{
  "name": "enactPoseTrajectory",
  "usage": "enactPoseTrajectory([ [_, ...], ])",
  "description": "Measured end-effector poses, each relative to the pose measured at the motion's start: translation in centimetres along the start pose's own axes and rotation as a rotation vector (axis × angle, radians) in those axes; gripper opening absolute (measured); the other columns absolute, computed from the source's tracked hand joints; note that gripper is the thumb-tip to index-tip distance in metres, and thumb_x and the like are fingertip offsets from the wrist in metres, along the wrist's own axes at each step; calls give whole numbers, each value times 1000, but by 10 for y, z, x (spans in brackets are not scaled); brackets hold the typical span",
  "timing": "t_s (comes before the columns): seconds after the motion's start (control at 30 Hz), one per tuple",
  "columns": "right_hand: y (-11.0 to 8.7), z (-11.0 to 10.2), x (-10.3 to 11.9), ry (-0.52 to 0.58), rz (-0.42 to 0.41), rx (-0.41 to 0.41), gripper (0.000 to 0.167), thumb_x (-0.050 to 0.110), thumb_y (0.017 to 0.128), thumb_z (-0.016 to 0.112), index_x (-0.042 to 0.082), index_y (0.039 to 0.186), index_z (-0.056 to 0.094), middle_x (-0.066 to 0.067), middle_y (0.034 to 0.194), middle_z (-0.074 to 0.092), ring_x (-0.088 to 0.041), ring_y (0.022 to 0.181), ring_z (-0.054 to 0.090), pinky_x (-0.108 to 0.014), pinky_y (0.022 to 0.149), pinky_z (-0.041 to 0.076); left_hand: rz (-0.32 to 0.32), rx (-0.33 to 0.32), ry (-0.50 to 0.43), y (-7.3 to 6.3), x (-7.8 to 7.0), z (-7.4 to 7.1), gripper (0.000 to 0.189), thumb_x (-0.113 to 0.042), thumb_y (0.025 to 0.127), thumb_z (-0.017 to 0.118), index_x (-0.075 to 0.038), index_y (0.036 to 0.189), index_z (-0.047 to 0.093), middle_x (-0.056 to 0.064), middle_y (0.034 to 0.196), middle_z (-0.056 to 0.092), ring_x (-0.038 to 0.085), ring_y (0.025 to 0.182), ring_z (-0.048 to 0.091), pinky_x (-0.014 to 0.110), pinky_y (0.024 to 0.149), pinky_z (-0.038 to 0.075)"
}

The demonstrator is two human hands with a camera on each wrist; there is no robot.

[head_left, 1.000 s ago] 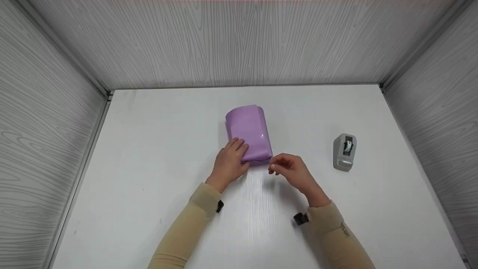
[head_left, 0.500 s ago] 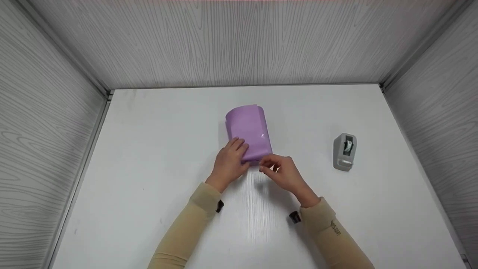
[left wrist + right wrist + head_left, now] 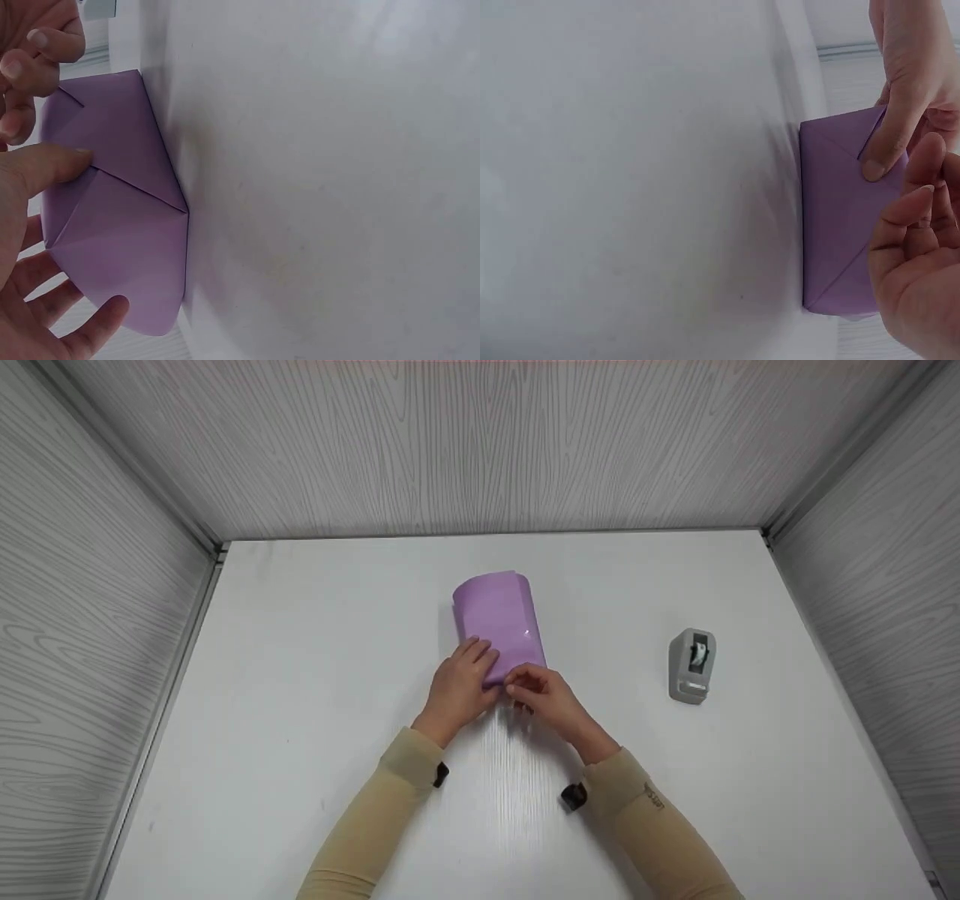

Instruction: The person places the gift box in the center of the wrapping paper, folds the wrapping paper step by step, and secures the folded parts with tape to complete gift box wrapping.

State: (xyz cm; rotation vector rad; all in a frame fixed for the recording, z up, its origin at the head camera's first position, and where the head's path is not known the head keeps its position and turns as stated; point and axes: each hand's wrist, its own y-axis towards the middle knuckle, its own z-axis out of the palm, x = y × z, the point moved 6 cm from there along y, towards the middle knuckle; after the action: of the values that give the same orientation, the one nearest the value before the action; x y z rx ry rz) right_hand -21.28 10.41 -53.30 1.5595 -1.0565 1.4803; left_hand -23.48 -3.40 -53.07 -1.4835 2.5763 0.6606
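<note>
A purple wrapped package (image 3: 495, 611) lies at the middle of the white table, its near end folded into flaps. My left hand (image 3: 459, 686) holds it, fingers laid over the left part of the top. In the left wrist view the left thumb (image 3: 64, 163) presses on the folded end flap (image 3: 139, 187). My right hand (image 3: 551, 701) is at the package's near right corner, fingers curled and fingertips close to the left thumb. Seen from the right wrist, its thumb and index tips almost meet in front of the flap (image 3: 832, 202); I cannot tell if something thin is between them.
A grey tape dispenser (image 3: 686, 675) with a small roll stands on the table (image 3: 337, 622) to the right. Grey wood-grain panels (image 3: 487, 450) enclose the table at the back and both sides.
My right hand has moved left along the package's near end, from the right corner towards the left thumb. The left hand and package have stayed in place.
</note>
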Motion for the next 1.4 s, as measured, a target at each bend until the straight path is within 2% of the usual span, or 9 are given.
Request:
enactPoseTrajectory([
  [0.17,8,-5,-26,96,48,-53,21,-2,94,62,-15,110,58,-12,87,64,-22,68,53,-27,58,47,9,-10,2,0,0,0,49,-26,81,80,-6,122,64,12,132,57,31,131,46,50,89,51],
  [0.3,6,-4,-30,123,104,-87,21,1,94,64,-13,109,60,-17,90,65,-16,69,54,-27,58,46,7,-14,-3,0,0,0,49,-26,80,80,-6,122,64,12,132,58,31,131,46,50,88,51],
  [0.5,2,-3,-35,112,176,-142,17,4,94,65,-7,105,63,-15,89,65,-15,67,53,-28,59,45,-4,-1,-10,0,0,0,50,-26,81,80,-6,124,63,12,133,57,30,132,45,49,90,50],
  [0.7,1,-2,-37,82,209,-190,12,5,94,64,-4,101,66,-10,85,66,-14,65,54,-30,59,45,-12,1,-4,0,1,0,51,-27,81,80,-6,125,63,12,134,56,30,132,45,49,91,50],
  [0.93,-2,-3,-39,14,262,-264,22,17,92,69,-4,96,70,-9,82,70,-15,62,55,-26,53,42,-21,8,16,0,1,1,50,-28,82,78,-7,125,63,10,134,56,29,132,45,49,92,50],
  [1.4,-5,-5,-39,-87,366,-330,20,18,90,68,-1,85,74,-13,81,72,-15,59,55,-27,49,46,-19,12,36,0,1,2,50,-27,83,77,-7,126,63,10,134,56,28,132,45,48,91,50],
])
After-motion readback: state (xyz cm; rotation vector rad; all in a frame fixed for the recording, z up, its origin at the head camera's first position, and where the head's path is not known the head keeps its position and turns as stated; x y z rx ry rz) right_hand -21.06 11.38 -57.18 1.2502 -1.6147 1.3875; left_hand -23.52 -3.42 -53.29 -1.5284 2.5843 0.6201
